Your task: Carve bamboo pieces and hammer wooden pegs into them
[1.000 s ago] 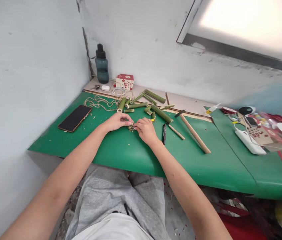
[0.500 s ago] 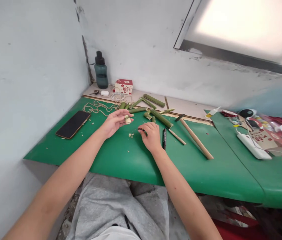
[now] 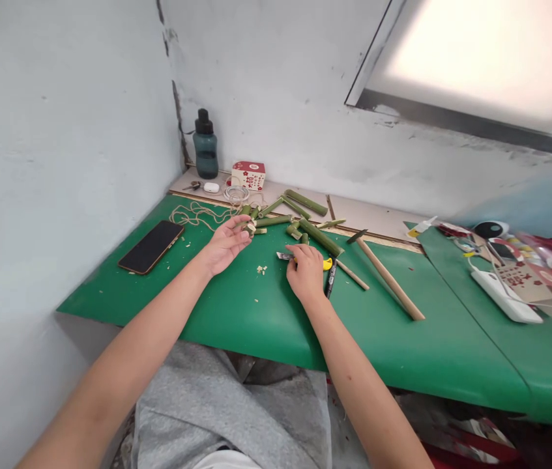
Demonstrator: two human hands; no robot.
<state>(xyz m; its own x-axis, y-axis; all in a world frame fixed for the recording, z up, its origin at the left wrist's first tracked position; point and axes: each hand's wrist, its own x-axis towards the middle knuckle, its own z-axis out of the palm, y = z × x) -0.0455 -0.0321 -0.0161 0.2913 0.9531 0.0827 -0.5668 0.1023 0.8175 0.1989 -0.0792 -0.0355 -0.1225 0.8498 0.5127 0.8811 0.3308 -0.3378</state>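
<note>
My left hand is closed lightly around a small piece of cut bamboo, pinched at the fingertips just above the green table top. Lower and to the right, my right hand has its fingers over a yellow utility knife, down close to the table. The knife's blade points left, and its middle is hidden under the fingers. Pale bamboo shavings lie between the two hands. Beside the right hand is a black marker pen.
Several green bamboo lengths lie beyond my hands, next to tangled twine. A hammer and a thin wooden stick are on the right. A phone lies left. A bottle and box stand against the wall.
My right hand has moved slightly right and turned, so the knife's yellow handle and blade now show. My left hand has rolled the bamboo piece, which is less visible. The view has shifted slightly.
</note>
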